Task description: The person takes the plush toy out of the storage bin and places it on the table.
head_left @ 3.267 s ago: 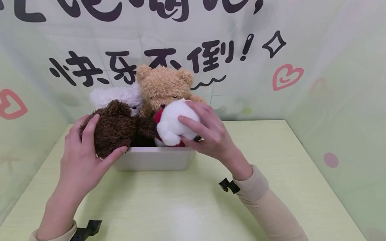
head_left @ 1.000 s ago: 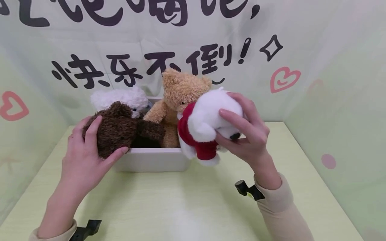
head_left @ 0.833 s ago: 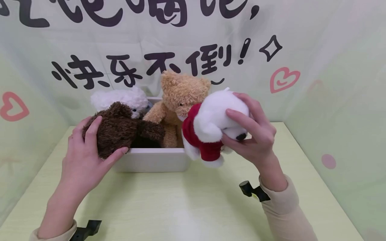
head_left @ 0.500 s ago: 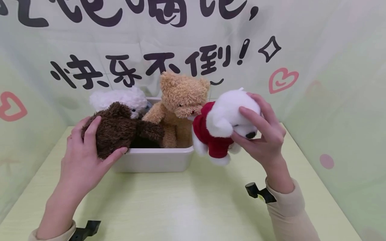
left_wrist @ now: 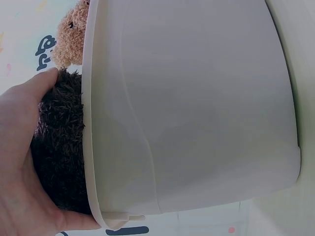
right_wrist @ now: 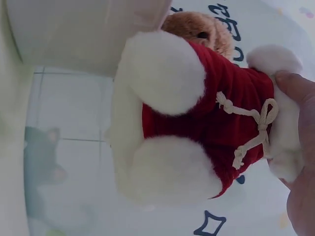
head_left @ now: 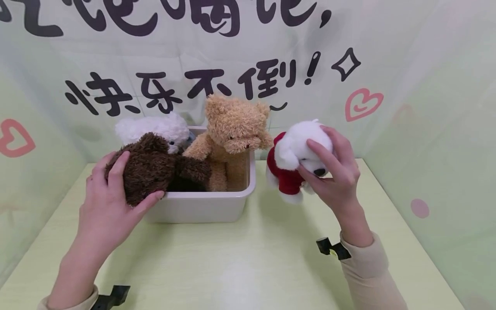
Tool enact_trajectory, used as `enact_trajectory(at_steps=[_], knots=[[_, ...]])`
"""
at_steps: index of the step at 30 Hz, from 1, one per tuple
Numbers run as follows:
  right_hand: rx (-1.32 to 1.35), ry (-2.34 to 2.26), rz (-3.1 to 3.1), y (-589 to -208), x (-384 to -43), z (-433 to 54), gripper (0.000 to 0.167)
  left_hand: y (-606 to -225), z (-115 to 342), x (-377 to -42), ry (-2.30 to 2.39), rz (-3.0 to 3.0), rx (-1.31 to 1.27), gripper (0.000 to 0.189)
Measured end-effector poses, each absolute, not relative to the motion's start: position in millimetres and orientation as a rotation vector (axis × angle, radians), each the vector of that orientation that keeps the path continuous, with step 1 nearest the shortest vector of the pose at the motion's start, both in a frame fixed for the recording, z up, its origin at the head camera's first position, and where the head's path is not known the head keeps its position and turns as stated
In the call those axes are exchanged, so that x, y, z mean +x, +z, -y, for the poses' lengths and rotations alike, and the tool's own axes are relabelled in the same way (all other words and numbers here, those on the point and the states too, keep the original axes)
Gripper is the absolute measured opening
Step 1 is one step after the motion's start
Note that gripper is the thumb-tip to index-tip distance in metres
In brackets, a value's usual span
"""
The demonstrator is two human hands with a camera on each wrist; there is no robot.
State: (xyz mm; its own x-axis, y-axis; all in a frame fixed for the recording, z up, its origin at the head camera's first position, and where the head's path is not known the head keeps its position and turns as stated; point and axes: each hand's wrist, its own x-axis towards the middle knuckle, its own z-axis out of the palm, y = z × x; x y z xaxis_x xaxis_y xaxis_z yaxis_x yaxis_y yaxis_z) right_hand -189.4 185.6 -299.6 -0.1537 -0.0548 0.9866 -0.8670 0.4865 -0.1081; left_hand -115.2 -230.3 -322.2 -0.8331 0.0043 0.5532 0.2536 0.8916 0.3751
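My right hand [head_left: 333, 168] grips a white plush toy [head_left: 308, 142] by its head, to the right of the white bin [head_left: 201, 209]. The toy has a black nose and a red top; the right wrist view shows the top's cream drawstring bow [right_wrist: 262, 125]. My left hand [head_left: 108, 193] holds a dark brown teddy bear [head_left: 145, 172] at the bin's front left corner, thumb by the rim. In the left wrist view the bear's brown fur [left_wrist: 61, 142] fills the grasp above the bin rim [left_wrist: 88, 123]. A tan teddy bear [head_left: 236, 125] sits upright in the bin.
A fluffy white plush [head_left: 155, 129] lies at the bin's back left, partly hidden behind the brown bear. The bin stands on a pale green table [head_left: 217, 267]. A printed backdrop [head_left: 248, 34] rises behind, with side panels left and right.
My right hand has lifted the white plush toy out of the bin and carried it right, and in the last half second slightly back. The tan bear has shifted right. My left hand stays put.
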Motion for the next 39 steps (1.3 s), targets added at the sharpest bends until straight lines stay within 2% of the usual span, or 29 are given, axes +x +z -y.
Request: enact_trajectory(at_steps=[9, 14, 18, 30, 39], knots=[[0.744, 0.868, 1.612, -329, -213, -190, 0.033, -322, 229, -114, -0.617, 2.554, -0.132, 0.106], [0.715, 0.851, 1.608, -345, -228, -186, 0.048, -321, 229, -113, -0.621, 2.564, -0.130, 0.105], [0.713, 0.839, 1.609, -356, -239, -181, 0.051, -320, 228, -113, -0.617, 2.553, -0.140, 0.104], [0.746, 0.785, 1.703, -385, -265, -183, 0.047, -320, 227, -114, -0.618, 2.572, -0.128, 0.105], [0.727, 0.787, 1.762, -402, -273, -180, 0.046, -320, 228, -112, -0.616, 2.578, -0.135, 0.105]])
